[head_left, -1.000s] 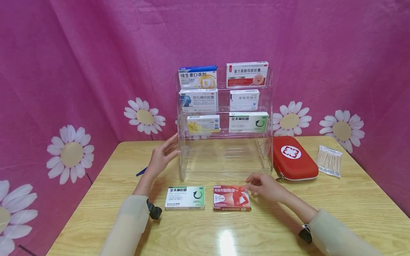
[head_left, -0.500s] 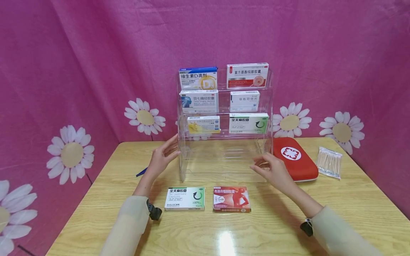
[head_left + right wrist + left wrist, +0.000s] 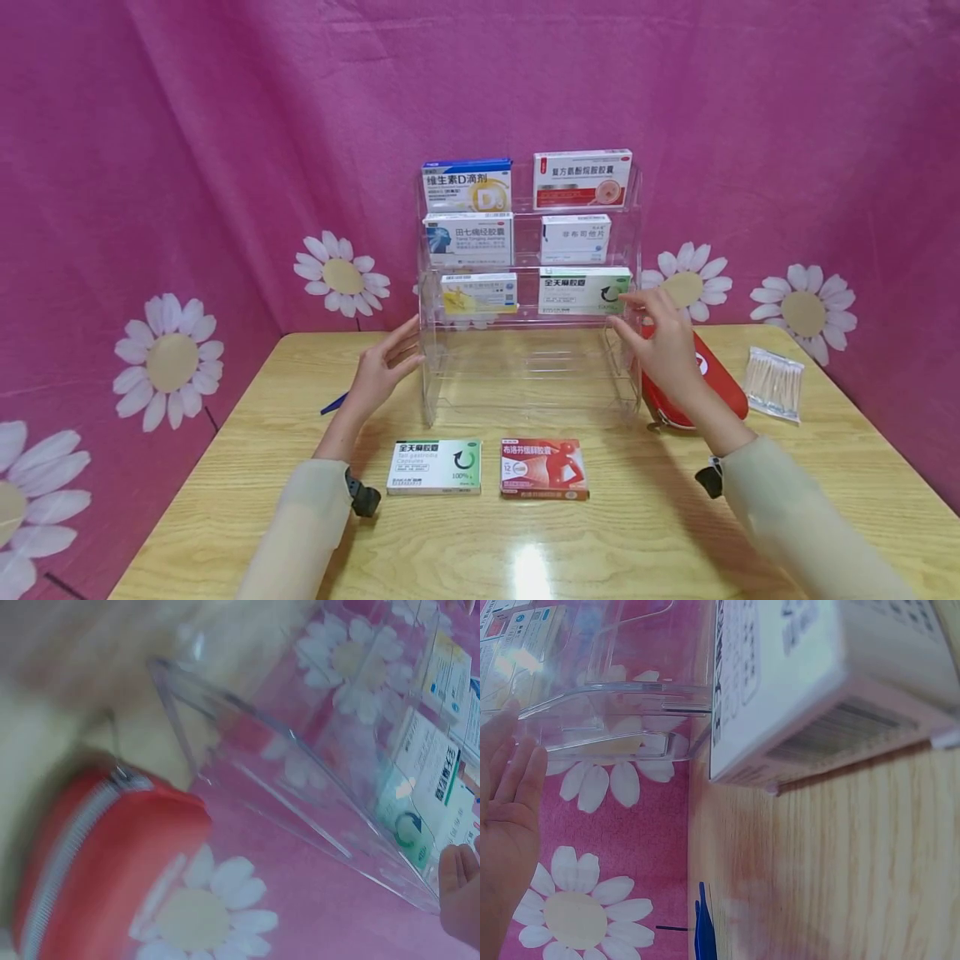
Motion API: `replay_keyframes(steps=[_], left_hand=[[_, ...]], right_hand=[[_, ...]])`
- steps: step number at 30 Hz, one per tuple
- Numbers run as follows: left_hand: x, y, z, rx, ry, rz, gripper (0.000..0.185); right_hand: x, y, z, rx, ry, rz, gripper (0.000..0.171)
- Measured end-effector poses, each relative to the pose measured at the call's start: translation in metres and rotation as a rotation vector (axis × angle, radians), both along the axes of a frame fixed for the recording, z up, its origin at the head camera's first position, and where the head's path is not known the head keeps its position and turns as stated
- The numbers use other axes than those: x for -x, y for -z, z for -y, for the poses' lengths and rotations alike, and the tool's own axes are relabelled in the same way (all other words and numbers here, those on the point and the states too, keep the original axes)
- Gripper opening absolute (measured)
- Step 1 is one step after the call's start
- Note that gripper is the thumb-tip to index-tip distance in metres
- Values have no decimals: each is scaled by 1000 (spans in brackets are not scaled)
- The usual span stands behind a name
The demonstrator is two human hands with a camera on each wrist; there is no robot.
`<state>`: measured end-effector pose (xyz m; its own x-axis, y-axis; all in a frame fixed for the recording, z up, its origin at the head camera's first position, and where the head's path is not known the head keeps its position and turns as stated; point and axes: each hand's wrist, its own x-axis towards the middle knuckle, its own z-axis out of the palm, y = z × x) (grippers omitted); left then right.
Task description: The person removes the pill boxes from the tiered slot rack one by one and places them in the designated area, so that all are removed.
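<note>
While the left hand (image 3: 381, 365) rests open-fingered against the clear acrylic rack (image 3: 525, 367) at its 9 o'clock side, the right hand (image 3: 663, 343), fingers straight, meets the 3 o'clock wall. Only the right wrist view shows the red case's zipper (image 3: 67, 847). Contact there is blurred. The rack stands at table centre.

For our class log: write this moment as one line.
left hand: open, touching clear acrylic shelf rack | right hand: open, at rack's right side
</note>
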<state>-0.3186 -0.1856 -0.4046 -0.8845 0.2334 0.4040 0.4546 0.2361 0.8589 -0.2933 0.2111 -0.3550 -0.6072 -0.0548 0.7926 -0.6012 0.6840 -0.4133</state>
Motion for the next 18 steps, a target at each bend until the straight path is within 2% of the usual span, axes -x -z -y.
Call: replay_keyframes(steps=[4,9,18], left_hand=[[1,0,1,-3,6,-5,61],[2,1,1,-7,10,-15,61],[2,2,1,12,-2,-14,61]], right_hand=[[11,-14,2,-43,20,-39,34],[22,-27,3,-129,64,-16,36],[41,-32,6,-370,184,7,39]])
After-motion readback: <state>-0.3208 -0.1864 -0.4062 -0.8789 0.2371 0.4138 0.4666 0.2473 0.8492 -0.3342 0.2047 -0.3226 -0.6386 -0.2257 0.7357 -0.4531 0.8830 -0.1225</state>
